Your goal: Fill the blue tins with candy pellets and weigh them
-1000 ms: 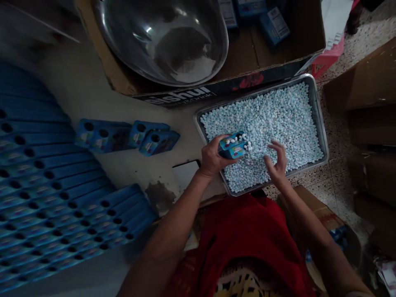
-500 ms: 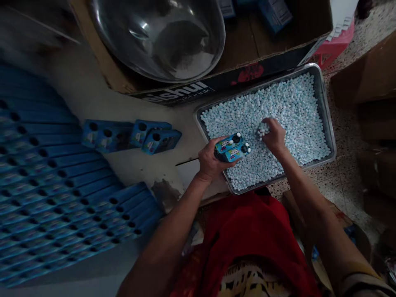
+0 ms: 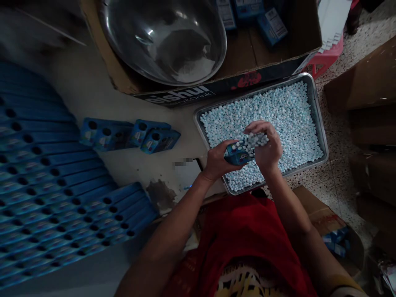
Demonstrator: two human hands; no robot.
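Observation:
My left hand (image 3: 218,161) is wrapped round two small blue boxes (image 3: 238,158), held side by side over the near-left part of a metal tray (image 3: 320,119). Small white and pale-blue candies (image 3: 284,103) fill that tray. Just right of the boxes, my right hand (image 3: 269,144) is cupped round a heap of the same candies, tipped against the box tops. Some candies lie at the box openings, which are partly hidden by the heap and fingers.
Rows of blue boxes (image 3: 55,189) with round holes fill the left; several more boxes (image 3: 161,140) stand nearer. Behind the tray, a cardboard carton (image 3: 123,84) holds a steel bowl (image 3: 167,45) and blue boxes (image 3: 272,27). A phone-like slab (image 3: 188,173) lies beside my left forearm.
My right hand has lifted from the candies in the tray and moved left to the boxes, carrying a handful. My left hand keeps its hold on the two boxes.

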